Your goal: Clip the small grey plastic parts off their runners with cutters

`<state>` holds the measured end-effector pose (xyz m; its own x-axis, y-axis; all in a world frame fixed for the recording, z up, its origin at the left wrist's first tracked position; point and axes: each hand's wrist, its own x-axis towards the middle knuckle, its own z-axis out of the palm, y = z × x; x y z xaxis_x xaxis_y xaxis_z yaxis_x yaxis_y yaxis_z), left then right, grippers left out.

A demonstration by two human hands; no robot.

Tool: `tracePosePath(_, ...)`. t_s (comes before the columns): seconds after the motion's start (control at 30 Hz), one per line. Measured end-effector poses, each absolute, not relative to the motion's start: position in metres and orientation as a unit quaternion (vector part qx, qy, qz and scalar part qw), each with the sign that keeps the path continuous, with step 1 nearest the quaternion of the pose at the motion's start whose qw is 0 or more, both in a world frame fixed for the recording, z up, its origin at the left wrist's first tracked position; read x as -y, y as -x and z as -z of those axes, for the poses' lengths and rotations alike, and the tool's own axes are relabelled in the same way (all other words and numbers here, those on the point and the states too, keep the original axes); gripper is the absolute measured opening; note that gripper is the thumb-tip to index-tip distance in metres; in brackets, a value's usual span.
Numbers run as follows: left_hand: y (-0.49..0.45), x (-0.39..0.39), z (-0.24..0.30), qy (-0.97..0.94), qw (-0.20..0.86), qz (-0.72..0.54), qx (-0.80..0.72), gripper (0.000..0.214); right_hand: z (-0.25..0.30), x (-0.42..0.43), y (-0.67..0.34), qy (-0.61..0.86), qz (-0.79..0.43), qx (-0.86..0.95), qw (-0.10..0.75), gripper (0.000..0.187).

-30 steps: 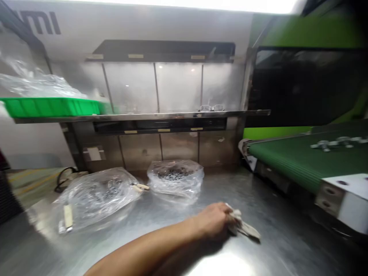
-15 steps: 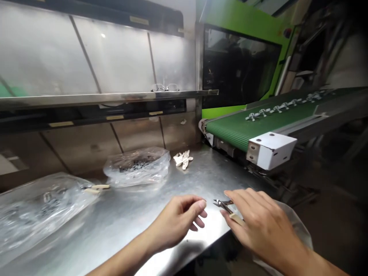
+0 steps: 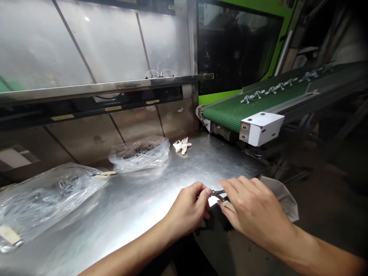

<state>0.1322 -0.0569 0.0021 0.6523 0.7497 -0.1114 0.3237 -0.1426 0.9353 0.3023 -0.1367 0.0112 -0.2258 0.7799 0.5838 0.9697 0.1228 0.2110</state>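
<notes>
In the head view, my right hand (image 3: 254,205) is wrapped round a pair of nippers (image 3: 220,195) with cream handles, its jaws pointing left. My left hand (image 3: 191,203) has thumb and fingers pinched together right at the tip of the jaws. Whatever the pinch holds is hidden or too small to name. Both hands are above the front edge of the metal table (image 3: 138,199).
Two clear plastic bags of small grey parts, one at left (image 3: 54,195) and one behind (image 3: 140,153), lie on the table. Beside them are a second cream-handled tool (image 3: 106,174) and crumpled white gloves (image 3: 181,145). A green conveyor (image 3: 224,115) carries several grey parts (image 3: 270,90).
My left hand has moved right and closed its fingers at the nippers' tip. The nippers stay in my right hand. The camera view has shifted, with the background now higher in the picture.
</notes>
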Motion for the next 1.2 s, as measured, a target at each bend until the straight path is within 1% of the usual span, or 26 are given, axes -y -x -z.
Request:
tracePosePath(0.1,-0.132,0.065,-0.003,-0.735,0.534,-0.198,-0.366,0.032,-0.013,0.144,-0.298,0.595,0.282,0.733,0.172,0.032)
tracePosePath(0.27,-0.121,0.063,-0.008,-0.801,0.407,-0.238,-0.370,0.031,-0.010,0.150,-0.302,0.606,0.287,0.725,0.157,0.030)
tracePosePath(0.33,-0.111,0.054,-0.013,-0.785,0.389,-0.264,-0.403,0.032,-0.010,0.150,-0.310,0.617,0.295,0.714,0.149,0.031)
tracePosePath(0.43,-0.096,0.045,-0.016,-0.751,0.406,-0.291,-0.431,0.034,-0.010,0.148,-0.319,0.613,0.299,0.711,0.170,0.028)
tracePosePath(0.5,-0.092,0.049,-0.013,-0.739,0.448,-0.287,-0.414,0.033,-0.010,0.145,-0.321,0.603,0.296,0.716,0.190,0.029)
tracePosePath(0.53,-0.092,0.054,-0.010,-0.740,0.473,-0.276,-0.391,0.030,-0.010,0.143,-0.321,0.599,0.294,0.719,0.196,0.031)
tracePosePath(0.6,-0.095,0.067,-0.005,-0.751,0.514,-0.243,-0.335,0.017,-0.011,0.139,-0.318,0.591,0.291,0.725,0.202,0.035)
tracePosePath(0.63,-0.098,0.073,-0.003,-0.752,0.533,-0.226,-0.316,0.025,-0.011,0.137,-0.317,0.585,0.292,0.729,0.205,0.036)
tracePosePath(0.7,-0.104,0.082,-0.002,-0.723,0.579,-0.207,-0.314,0.067,-0.011,0.135,-0.315,0.571,0.291,0.736,0.218,0.036)
tracePosePath(0.73,-0.107,0.083,-0.002,-0.700,0.601,-0.207,-0.325,0.077,-0.011,0.135,-0.314,0.564,0.288,0.740,0.226,0.034)
tracePosePath(0.77,-0.109,0.083,-0.004,-0.677,0.619,-0.214,-0.336,0.077,-0.010,0.135,-0.313,0.558,0.283,0.744,0.234,0.033)
tracePosePath(0.9,-0.115,0.077,-0.009,-0.637,0.652,-0.242,-0.331,0.040,-0.008,0.135,-0.308,0.546,0.265,0.756,0.245,0.030)
tracePosePath(0.97,-0.117,0.074,-0.008,-0.630,0.656,-0.244,-0.336,0.030,-0.007,0.134,-0.304,0.540,0.269,0.759,0.245,0.032)
tracePosePath(1.1,-0.116,0.070,-0.002,-0.671,0.603,-0.258,-0.347,0.032,-0.005,0.131,-0.297,0.534,0.270,0.765,0.238,0.034)
tracePosePath(1.2,-0.111,0.067,0.001,-0.708,0.558,-0.248,-0.354,0.033,-0.003,0.128,-0.296,0.536,0.261,0.773,0.219,0.035)
